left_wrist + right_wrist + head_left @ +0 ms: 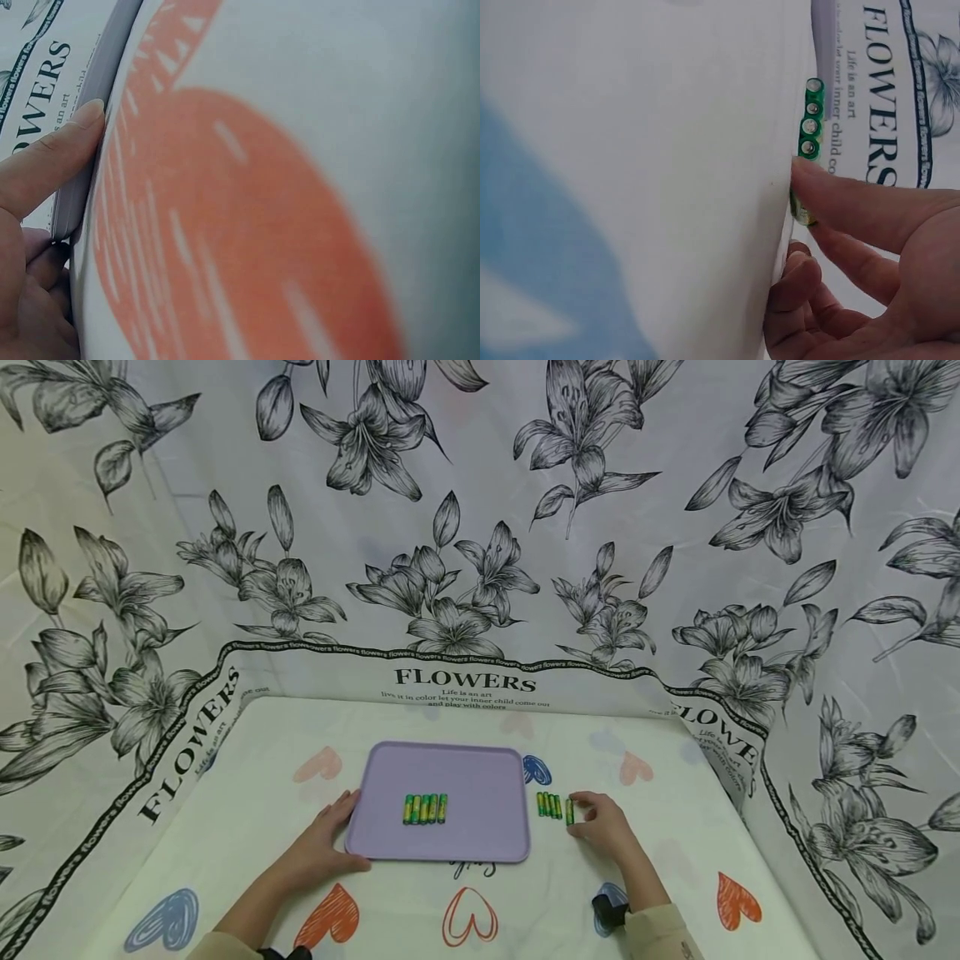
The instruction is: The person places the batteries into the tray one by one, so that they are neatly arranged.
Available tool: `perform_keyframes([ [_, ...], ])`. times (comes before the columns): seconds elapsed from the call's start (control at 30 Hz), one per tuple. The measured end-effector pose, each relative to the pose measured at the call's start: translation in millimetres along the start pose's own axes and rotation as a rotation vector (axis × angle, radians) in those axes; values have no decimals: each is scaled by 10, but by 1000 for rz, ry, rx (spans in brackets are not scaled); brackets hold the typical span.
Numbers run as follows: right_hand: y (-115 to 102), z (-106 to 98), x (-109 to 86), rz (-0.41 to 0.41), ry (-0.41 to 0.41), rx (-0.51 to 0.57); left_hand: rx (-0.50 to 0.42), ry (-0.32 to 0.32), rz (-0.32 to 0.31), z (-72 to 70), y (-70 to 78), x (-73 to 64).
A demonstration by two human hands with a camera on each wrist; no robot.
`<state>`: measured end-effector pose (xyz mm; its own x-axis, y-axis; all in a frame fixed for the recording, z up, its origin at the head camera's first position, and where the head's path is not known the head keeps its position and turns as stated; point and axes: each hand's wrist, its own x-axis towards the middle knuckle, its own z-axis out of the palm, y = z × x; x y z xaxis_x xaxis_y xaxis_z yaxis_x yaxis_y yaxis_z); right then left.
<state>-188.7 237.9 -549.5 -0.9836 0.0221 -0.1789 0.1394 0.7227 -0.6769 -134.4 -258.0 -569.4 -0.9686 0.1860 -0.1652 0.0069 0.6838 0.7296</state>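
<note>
My left hand (324, 841) holds the near left corner of a purple tray (480, 777). In the left wrist view the thumb (64, 154) lies against the tray's edge (90, 135), and the other fingers are partly hidden. On the tray several green-and-yellow batteries (425, 809) lie side by side in a row. Right of the tray, my right hand (602, 823) pinches one battery (570, 812) at its ends, at table level. Just left of it, apart by a small gap, a shorter row of batteries (549, 805) lies on the cloth; their ends (810, 127) show in the right wrist view.
A white tablecloth (405, 910) printed with red and blue hearts covers the table. Flower-printed curtains (465, 593) enclose its back and sides. A black strap piece (609, 912) sits at the right wrist.
</note>
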Motion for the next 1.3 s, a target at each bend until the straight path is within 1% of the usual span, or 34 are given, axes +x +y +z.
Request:
perform_keyframes([
  [0.13,-9,9,-10,14,23,51,3,-3,-4,-1,5,-8],
  [0.33,-20,19,5,-11,73,192,2,-10,-14,-5,14,-9],
  [0.5,-94,0,1,-1,78,270,-2,-7,-6,-4,1,-2],
  [0.63,-192,-8,-19,-34,85,309,1,-3,-1,-5,-1,5],
  [0.73,-264,7,-34,-59,88,323,4,-2,-1,-4,-4,10],
  [0.83,-335,42,-43,-58,86,335,12,-3,-3,-2,-6,13],
  [1.0,-454,109,-49,-79,71,335,14,-6,-8,-8,5,7],
  [1.3,-686,237,-61,-142,33,328,11,1,9,-10,3,-5],
])
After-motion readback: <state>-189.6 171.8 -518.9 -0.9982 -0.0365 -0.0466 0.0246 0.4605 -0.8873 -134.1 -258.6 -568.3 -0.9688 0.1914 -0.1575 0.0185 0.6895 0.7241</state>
